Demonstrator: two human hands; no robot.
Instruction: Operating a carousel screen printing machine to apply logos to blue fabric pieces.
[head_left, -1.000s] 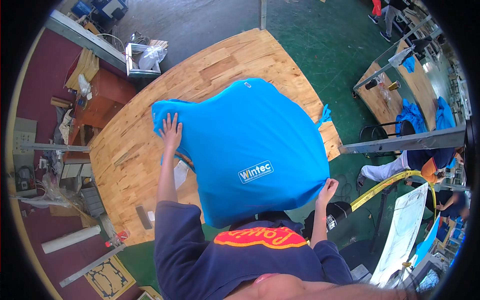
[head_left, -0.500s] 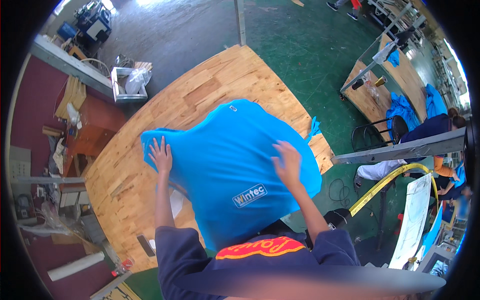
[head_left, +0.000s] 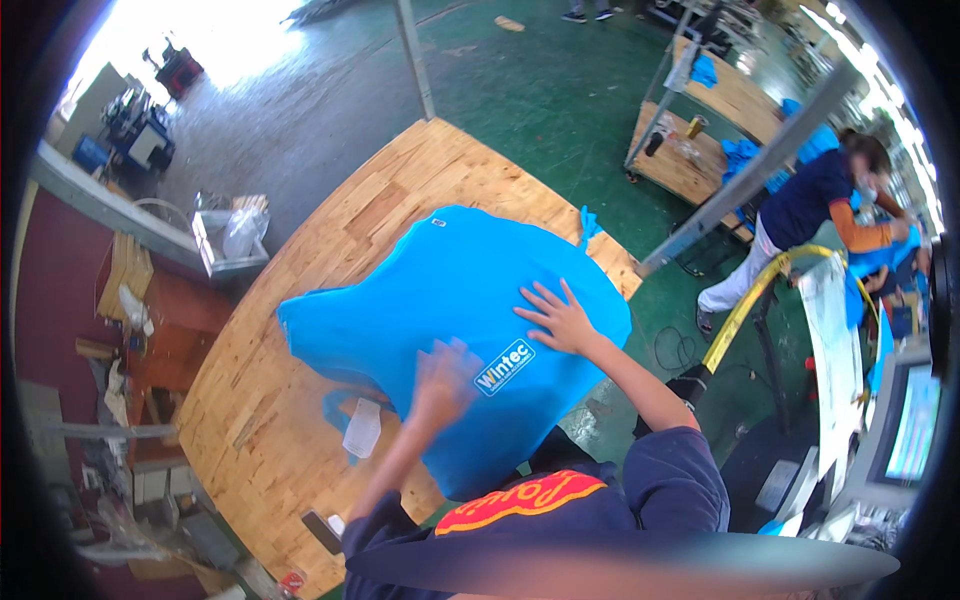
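A large bright-blue fabric piece (head_left: 470, 270), like a cover, lies spread over the wooden table, its near edge hanging by my body. On its right part my right hand (head_left: 562, 320) rests flat, fingers spread and holding nothing. My left hand (head_left: 442, 383) is over the fabric, left of the white printed label (head_left: 504, 367); motion smears its fingers. A narrow end of the fabric points to the far left. Beyond its right side a blue tie (head_left: 590, 226) sticks out at the table's edge.
On the wooden table (head_left: 250, 440) lie a white paper piece (head_left: 362, 428) and a dark phone-like object (head_left: 322, 532). Metal posts (head_left: 415, 60) stand at its corners. A co-worker (head_left: 815, 205) bends at the right near a yellow curved bar (head_left: 740, 312). A wooden cart (head_left: 690, 165) stands far right.
My left hand has moved right and nearer, off the fabric's narrow left end to beside the label. My right hand now lies spread on the fabric. The view has shifted, and the co-worker shows more.
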